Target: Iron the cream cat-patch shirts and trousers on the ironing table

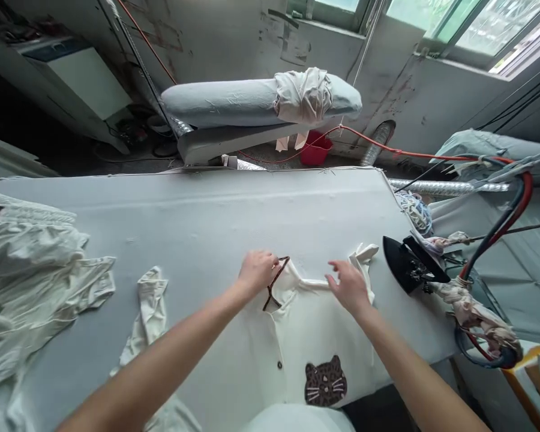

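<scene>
A cream shirt [303,336] with a dark animal-face patch [326,382] and a dark button lies on the padded ironing table in front of me. Its collar has a thin brown trim [273,283]. My left hand [257,271] is at the collar, fingers closed on its trimmed edge. Over the shirt's right shoulder is my right hand [350,287], thumb and fingers apart, holding nothing. One sleeve [363,257] is bunched just beyond it; the other sleeve [149,312] stretches out to the left, partly behind my left forearm.
A black iron [414,264] rests at the table's right edge, with red and dark hoses beside it. Cream garments [31,288] are piled at the left. A padded sleeve board [220,103] with cloth wrapped round it stands behind the table [198,210]. Beyond is a red bucket [315,149].
</scene>
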### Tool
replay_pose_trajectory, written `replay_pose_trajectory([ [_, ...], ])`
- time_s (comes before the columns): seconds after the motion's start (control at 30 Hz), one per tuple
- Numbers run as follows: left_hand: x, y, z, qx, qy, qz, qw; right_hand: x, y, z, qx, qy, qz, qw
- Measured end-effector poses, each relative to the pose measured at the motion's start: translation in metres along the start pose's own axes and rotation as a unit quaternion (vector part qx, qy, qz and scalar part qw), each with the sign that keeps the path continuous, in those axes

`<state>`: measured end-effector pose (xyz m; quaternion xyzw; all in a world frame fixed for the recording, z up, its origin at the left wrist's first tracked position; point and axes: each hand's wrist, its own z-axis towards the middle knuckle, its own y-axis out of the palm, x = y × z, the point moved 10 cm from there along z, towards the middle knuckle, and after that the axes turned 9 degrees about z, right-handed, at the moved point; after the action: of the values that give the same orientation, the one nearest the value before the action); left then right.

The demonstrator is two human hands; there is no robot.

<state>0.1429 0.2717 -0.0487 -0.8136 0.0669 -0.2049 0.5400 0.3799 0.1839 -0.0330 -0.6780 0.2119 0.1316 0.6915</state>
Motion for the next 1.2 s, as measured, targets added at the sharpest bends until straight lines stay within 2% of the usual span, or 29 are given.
replay_pose_trajectory([
  [0.03,-0.010,-0.002,-0.006,-0.014,-0.017,0.020,1.000,-0.030,0.015,0.010,-0.037,-0.038,0.036,0.998],
  [0.1,-0.029,0.006,-0.019,-0.081,-0.071,0.036,0.994,-0.081,0.051,0.026,-0.141,-0.076,0.082,0.984],
  [0.13,-0.037,0.013,-0.028,-0.113,-0.097,0.020,0.989,-0.097,0.067,0.030,-0.183,-0.073,0.088,0.977],
  [0.2,-0.049,0.029,-0.048,-0.132,-0.124,-0.036,0.983,-0.107,0.088,0.029,-0.216,-0.041,0.081,0.972],
  [0.23,-0.056,0.036,-0.060,-0.112,-0.131,-0.066,0.983,-0.102,0.093,0.023,-0.212,-0.021,0.076,0.974],
  [0.3,-0.076,0.042,-0.092,0.008,-0.148,-0.121,0.982,-0.079,0.090,0.002,-0.164,0.011,0.067,0.984],
  [0.4,-0.107,0.050,-0.156,0.197,-0.166,-0.150,0.954,-0.035,0.058,-0.040,-0.024,0.025,0.019,0.999],
  [0.47,-0.102,0.052,-0.183,0.251,-0.107,-0.092,0.958,-0.023,0.037,-0.066,0.057,-0.010,-0.035,0.998],
  [0.5,-0.091,0.053,-0.187,0.257,-0.055,-0.048,0.964,-0.026,0.033,-0.074,0.069,-0.047,-0.055,0.995],
  [0.53,-0.076,0.053,-0.188,0.256,0.002,-0.007,0.967,-0.035,0.035,-0.079,0.058,-0.097,-0.063,0.992],
  [0.6,-0.050,0.053,-0.179,0.233,0.101,0.044,0.966,-0.059,0.049,-0.080,-0.012,-0.193,-0.047,0.980],
  [0.63,-0.042,0.054,-0.170,0.206,0.134,0.052,0.968,-0.068,0.057,-0.075,-0.057,-0.216,-0.031,0.974],
  [0.67,-0.037,0.055,-0.159,0.173,0.150,0.054,0.972,-0.073,0.064,-0.065,-0.098,-0.208,-0.017,0.973],
  [0.73,-0.042,0.055,-0.132,0.094,0.112,0.062,0.987,-0.073,0.071,-0.039,-0.144,-0.126,-0.005,0.981],
  [0.8,-0.057,0.052,-0.109,0.014,0.010,0.098,0.995,-0.071,0.069,-0.020,-0.124,-0.043,-0.019,0.991],
  [0.83,-0.060,0.049,-0.103,-0.011,-0.031,0.126,0.992,-0.077,0.068,-0.018,-0.100,-0.037,-0.025,0.994],
  [0.87,-0.055,0.044,-0.098,-0.017,-0.051,0.151,0.987,-0.088,0.070,-0.021,-0.076,-0.059,-0.024,0.995],
  [0.97,-0.015,0.038,-0.097,0.029,-0.003,0.173,0.985,-0.125,0.091,-0.055,-0.036,-0.187,0.016,0.981],
  [1.03,-0.005,0.043,-0.108,0.071,0.004,0.152,0.986,-0.127,0.105,-0.073,-0.013,-0.209,0.038,0.977],
  [1.13,-0.034,0.047,-0.121,0.137,-0.034,0.095,0.985,-0.091,0.103,-0.057,0.027,-0.109,0.035,0.993],
  [1.2,-0.058,0.045,-0.116,0.141,-0.007,0.020,0.990,-0.068,0.092,-0.028,-0.008,-0.036,0.032,0.999],
])
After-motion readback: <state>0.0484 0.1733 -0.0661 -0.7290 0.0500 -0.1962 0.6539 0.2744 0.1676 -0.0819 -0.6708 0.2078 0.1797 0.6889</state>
